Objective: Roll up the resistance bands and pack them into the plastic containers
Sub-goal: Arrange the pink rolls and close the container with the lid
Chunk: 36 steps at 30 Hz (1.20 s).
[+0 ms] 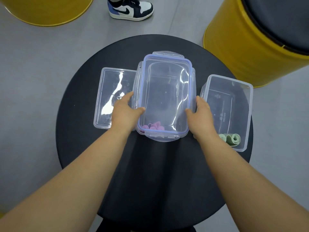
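A clear plastic container (164, 91) with a blue-rimmed lid on top stands in the middle of the round black table (167, 173). A rolled pink resistance band (153, 126) lies inside it at the near end. My left hand (124, 113) grips its left side, thumb on the lid and fingers along the side latch. My right hand (201, 114) grips the right side the same way. To the right stands an open clear container (247, 114) holding a rolled green band (231, 138) at its near end.
A flat clear lid (115, 84) lies on the table left of the middle container, partly under my left hand. A yellow drum (250, 47) stands close at the back right and another yellow drum (46, 10) at the back left. A person's sneaker (130, 7) is on the grey floor beyond.
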{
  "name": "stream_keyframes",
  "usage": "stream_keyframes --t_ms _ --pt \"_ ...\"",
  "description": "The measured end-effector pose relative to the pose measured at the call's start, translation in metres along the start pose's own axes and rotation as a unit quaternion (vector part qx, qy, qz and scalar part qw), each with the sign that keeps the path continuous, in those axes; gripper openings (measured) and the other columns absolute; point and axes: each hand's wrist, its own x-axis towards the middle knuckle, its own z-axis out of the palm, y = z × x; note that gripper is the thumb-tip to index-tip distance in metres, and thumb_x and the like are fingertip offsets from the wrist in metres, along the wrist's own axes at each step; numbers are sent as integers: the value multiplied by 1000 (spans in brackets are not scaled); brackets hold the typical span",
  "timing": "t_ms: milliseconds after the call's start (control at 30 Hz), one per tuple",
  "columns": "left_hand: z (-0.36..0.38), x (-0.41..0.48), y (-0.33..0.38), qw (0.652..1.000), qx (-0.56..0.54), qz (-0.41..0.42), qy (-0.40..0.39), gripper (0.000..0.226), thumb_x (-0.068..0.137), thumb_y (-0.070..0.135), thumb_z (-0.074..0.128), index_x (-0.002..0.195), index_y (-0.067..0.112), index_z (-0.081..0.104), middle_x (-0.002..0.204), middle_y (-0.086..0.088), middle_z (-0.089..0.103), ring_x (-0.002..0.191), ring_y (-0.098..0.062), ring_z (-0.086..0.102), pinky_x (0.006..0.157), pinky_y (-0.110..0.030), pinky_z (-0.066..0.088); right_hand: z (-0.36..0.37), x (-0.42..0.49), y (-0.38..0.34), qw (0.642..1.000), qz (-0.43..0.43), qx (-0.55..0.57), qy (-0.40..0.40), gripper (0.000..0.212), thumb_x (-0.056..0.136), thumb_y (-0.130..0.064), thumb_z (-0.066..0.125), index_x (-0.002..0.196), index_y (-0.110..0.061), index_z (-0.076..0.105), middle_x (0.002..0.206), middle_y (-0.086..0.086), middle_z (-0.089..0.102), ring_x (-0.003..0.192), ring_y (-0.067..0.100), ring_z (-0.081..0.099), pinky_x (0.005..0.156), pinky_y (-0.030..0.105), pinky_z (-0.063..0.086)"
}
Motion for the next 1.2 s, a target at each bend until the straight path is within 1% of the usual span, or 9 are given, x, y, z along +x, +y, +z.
stream_keyframes --t_ms 100,200,400,533,700,833,1000,1100,1200 --pt "4 6 5 999 32 28 17 59 87 25 63 141 26 41 143 -2 41 118 -23 53 102 -35 41 0 8 -10 1000 -18 -13 5 41 96 -15 44 137 -10 40 148 5 37 133 24 38 106 36 35" --pt "8 10 11 999 24 14 28 49 92 23 57 140 22 43 143 -2 46 127 -19 47 98 -22 33 0 17 -13 1000 -8 -4 4 25 97 -14 43 121 -7 48 127 9 53 112 28 52 91 35 42" --pt "8 14 15 999 14 10 43 44 94 20 54 138 21 48 137 -4 52 123 -18 50 86 -17 31 2 22 -12 1000 7 23 7 23 98 -14 39 118 -7 50 114 4 56 96 24 54 89 37 47" --pt "8 14 14 999 4 16 45 43 93 19 56 136 22 50 134 -2 54 122 -15 50 88 -19 34 4 23 -13 998 23 58 0 38 99 -15 39 136 -17 45 128 6 54 108 22 55 95 35 46" --pt "5 15 14 999 6 11 31 43 93 19 56 136 21 49 135 -2 53 124 -14 49 90 -17 32 0 20 -14 990 55 130 -9 48 100 -15 40 147 -20 30 139 -4 47 97 7 46 83 17 38" --pt "6 17 15 998 64 16 2 42 98 20 48 140 19 44 143 -3 46 128 -17 45 100 -22 32 3 20 -13 985 77 153 -20 46 101 -20 37 147 -27 31 122 -10 55 104 19 59 90 29 46" --pt "10 20 19 994 105 23 12 40 98 14 45 138 11 45 141 -3 37 112 -14 48 75 -3 20 5 21 -14 981 92 168 -34 38 100 -19 38 137 -22 44 129 -2 58 108 22 59 97 34 47" --pt "11 23 21 994 111 11 5 40 99 12 43 138 10 44 144 -5 39 116 -19 51 75 -6 27 3 23 -18 978 116 171 -29 34 100 -19 41 134 -17 43 124 0 59 103 20 59 87 30 47" --pt "11 24 21 994 107 3 -13 34 96 9 42 126 14 57 128 -6 56 106 -27 58 84 -23 40 0 24 -20 977 120 170 -39 33 99 -17 41 132 -16 48 122 -1 61 104 17 59 93 34 48"
